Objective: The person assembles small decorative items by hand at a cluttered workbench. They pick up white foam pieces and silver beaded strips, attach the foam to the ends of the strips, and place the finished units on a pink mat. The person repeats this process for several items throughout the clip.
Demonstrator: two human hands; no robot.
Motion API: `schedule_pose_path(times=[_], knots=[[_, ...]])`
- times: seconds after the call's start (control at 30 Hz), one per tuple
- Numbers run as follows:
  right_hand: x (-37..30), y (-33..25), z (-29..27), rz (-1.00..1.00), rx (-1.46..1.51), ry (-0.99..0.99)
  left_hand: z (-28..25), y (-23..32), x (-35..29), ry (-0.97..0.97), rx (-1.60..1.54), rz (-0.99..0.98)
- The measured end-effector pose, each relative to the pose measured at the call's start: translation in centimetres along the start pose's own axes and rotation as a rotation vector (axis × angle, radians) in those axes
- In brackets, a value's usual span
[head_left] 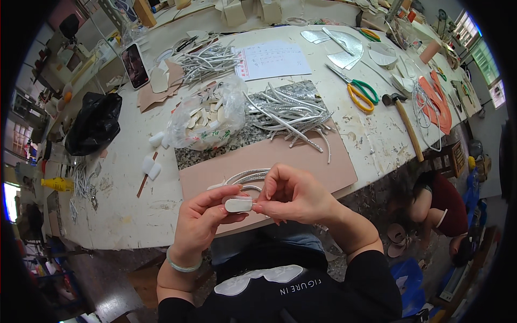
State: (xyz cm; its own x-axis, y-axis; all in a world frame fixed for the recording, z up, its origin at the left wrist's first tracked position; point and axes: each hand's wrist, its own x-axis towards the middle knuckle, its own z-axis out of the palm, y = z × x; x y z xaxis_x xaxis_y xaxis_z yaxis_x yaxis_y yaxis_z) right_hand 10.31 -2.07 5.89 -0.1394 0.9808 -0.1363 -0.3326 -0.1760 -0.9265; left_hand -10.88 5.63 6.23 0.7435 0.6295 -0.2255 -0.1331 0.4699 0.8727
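Close to my body, over the near edge of a pinkish-beige board [323, 156], my left hand [202, 215] grips a small white piece with a rounded end [238, 205]. My right hand [295, 195] has thumb and forefinger pinched at the right end of that piece; what lies between those fingertips is too small to make out. Just behind my fingers, a loop of silvery cords [245, 176] rests on the board. Farther back lies a heap of silvery-white braided straps [288, 116] on a speckled stone slab [188, 160]. Beside it stands a clear plastic bag [180, 126] of small off-white pieces.
At the right lie scissors with green and orange handles [361, 97], a hammer [406, 121] and coral-coloured pieces [439, 107]. A written sheet [274, 59], a phone [134, 65], a black plastic bag [94, 124] and a yellow bottle [56, 184] are on the table. Another person [444, 210] crouches at the right.
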Motion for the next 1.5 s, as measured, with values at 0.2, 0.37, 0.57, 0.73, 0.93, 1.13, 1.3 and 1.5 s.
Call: schedule_pose_path(times=[0.2,0.37,0.57,0.73,0.93,1.13,1.3,1.5], knots=[[0.2,0.4,-0.1,-0.019,0.006,-0.008,-0.1,0.0,-0.1,-0.004,0.010,0.032],[0.4,0.0,0.0,0.010,0.002,0.001,-0.3,-0.1,-0.1,-0.025,0.002,0.056],[0.5,-0.5,0.1,0.026,-0.027,0.006,0.3,-0.2,-0.2,0.002,0.003,0.133],[0.8,-0.2,0.2,0.037,-0.032,0.014,1.0,-1.0,0.1,0.132,0.176,0.198],[1.1,0.0,0.3,0.046,-0.075,0.001,1.0,-1.5,0.1,0.186,0.212,0.247],[1.8,0.2,0.2,0.070,-0.159,-0.001,0.7,-2.1,0.2,0.281,0.251,0.299],[3.3,-1.0,-1.4,-0.029,-0.459,-0.062,-0.7,-1.5,0.5,0.333,0.324,0.447],[6.0,0.0,-2.4,-0.421,-0.932,0.027,-2.7,0.8,-1.0,0.531,0.631,0.884]])
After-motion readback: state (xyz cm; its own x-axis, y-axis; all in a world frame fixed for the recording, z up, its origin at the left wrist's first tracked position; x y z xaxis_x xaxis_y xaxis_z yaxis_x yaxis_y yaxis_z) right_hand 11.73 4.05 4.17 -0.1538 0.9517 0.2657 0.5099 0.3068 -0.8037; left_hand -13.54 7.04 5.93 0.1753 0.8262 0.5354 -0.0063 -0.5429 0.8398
